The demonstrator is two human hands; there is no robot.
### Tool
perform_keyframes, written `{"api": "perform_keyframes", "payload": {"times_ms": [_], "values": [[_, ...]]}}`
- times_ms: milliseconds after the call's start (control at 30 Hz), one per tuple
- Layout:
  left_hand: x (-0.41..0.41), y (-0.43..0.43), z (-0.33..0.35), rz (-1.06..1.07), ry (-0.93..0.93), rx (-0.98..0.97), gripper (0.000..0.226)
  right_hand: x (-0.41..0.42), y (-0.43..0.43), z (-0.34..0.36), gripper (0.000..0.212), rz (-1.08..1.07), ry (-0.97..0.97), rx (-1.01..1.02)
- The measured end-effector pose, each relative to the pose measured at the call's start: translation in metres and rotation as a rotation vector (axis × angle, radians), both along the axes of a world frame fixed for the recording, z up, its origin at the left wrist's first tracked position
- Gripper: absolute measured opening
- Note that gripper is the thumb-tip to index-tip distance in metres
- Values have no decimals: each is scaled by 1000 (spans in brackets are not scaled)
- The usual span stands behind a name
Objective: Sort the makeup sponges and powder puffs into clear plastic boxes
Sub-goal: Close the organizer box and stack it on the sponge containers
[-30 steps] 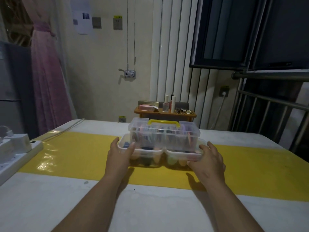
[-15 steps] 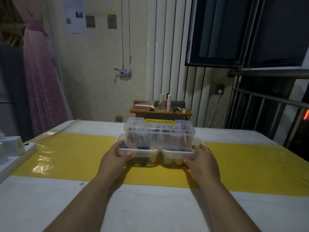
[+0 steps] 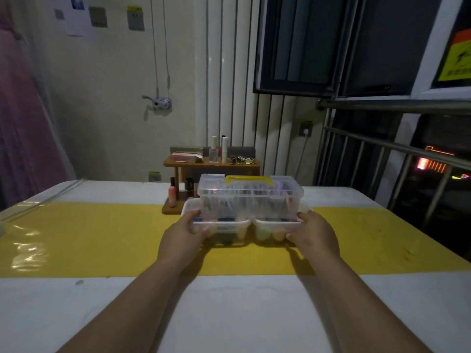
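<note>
A clear lidded box with a yellow handle (image 3: 251,197) rests on top of two clear plastic boxes set side by side, a left box (image 3: 224,226) and a right box (image 3: 276,228). Sponges and puffs show dimly through their walls, pale orange, green and dark. My left hand (image 3: 184,234) grips the left box's outer end, thumb on its rim. My right hand (image 3: 314,233) grips the right box's outer end the same way. The stack is above the yellow strip (image 3: 102,238) on the white table (image 3: 229,314).
Just behind the boxes stands a small wooden shelf (image 3: 211,164) with bottles, a pink case and small trinkets, plus bottles at its base (image 3: 172,193). A pink curtain (image 3: 23,123) hangs at the left. Metal window bars (image 3: 382,159) run along the right.
The stack of boxes has moved away from me toward the wooden shelf, with both hands still on its ends. The view has shifted, and the power strip at the left has left the frame.
</note>
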State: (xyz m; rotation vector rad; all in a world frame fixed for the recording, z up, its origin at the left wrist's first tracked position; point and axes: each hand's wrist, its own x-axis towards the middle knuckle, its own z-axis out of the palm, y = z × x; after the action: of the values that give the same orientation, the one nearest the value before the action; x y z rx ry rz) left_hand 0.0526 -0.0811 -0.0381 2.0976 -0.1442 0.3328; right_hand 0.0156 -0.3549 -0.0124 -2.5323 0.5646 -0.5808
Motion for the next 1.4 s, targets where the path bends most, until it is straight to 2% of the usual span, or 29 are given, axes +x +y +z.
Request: {"api": "perform_keyframes", "payload": {"times_ms": [167, 467, 600, 933, 1200, 1400], "values": [[0, -53, 0, -16, -33, 54, 46, -12, -46, -2, 55, -113, 82, -171], [4, -150, -1, -59, -43, 93, 50, -20, -131, -10, 52, -170, 73, -134], [7, -168, -3, -58, -51, 94, 49, -17, -147, -11, 49, -160, 45, -81], [12, -179, -10, -50, -76, 71, 50, -14, -154, -17, 51, -169, -18, -54], [13, -183, -15, -50, -93, 103, 51, -18, -151, -11, 51, -261, 92, -171], [14, -184, -15, -68, -84, 75, 52, -18, -149, -14, 57, -233, 130, -147]]}}
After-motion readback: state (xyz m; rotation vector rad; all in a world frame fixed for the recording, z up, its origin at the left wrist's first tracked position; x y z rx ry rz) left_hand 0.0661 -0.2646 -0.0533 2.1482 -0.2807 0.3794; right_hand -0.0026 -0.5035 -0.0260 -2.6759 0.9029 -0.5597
